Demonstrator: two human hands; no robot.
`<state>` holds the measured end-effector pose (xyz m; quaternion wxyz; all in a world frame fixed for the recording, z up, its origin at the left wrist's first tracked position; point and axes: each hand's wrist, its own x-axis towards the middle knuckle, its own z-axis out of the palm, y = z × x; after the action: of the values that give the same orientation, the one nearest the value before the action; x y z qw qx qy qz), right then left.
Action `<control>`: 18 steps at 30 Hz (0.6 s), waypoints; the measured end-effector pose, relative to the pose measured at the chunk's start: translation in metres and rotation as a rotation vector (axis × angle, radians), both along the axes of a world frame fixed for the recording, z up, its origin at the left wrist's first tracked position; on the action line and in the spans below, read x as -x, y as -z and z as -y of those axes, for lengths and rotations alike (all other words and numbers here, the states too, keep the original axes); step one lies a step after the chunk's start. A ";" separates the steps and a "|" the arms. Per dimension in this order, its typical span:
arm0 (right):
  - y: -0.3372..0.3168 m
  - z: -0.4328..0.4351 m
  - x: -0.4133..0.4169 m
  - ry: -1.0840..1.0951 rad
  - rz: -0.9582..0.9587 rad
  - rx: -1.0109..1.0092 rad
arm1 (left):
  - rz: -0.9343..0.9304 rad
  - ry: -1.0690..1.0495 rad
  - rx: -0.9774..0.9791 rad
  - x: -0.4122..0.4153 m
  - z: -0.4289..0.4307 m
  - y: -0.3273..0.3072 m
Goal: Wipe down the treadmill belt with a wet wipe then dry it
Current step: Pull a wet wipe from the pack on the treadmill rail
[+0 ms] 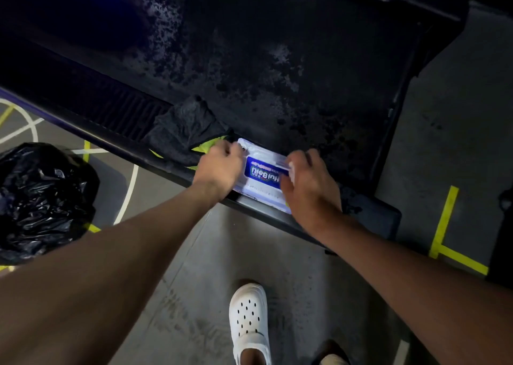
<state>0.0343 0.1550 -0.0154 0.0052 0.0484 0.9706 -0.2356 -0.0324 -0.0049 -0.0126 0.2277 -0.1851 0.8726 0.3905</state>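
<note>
Evidently light, limp, slick: white-and-blue plastic wet-wipe pack [262, 180] | ends judged best hold | left hand [219, 167] gripped one end | right hand [311, 187] gripped other

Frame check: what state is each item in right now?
wipe pack: flat on the side rail, label up
left hand: grips pack's left end
right hand: grips pack's right end
dark cloth: crumpled on rail beside pack
treadmill belt: blotchy with pale patches
black bag: crumpled on floor
</note>
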 end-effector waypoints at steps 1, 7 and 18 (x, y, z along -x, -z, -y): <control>0.000 -0.002 0.006 0.020 0.049 -0.053 | -0.011 0.080 0.018 -0.004 -0.002 0.001; 0.007 -0.011 0.008 -0.224 0.174 -0.261 | -0.348 0.692 0.418 -0.024 -0.009 0.007; 0.003 -0.011 0.003 -0.199 0.365 -0.216 | -0.296 0.828 0.467 -0.032 -0.006 0.012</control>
<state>0.0308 0.1655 -0.0186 0.1987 -0.0057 0.9732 -0.1158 -0.0003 0.0014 -0.0247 0.1899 0.1882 0.9600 0.0836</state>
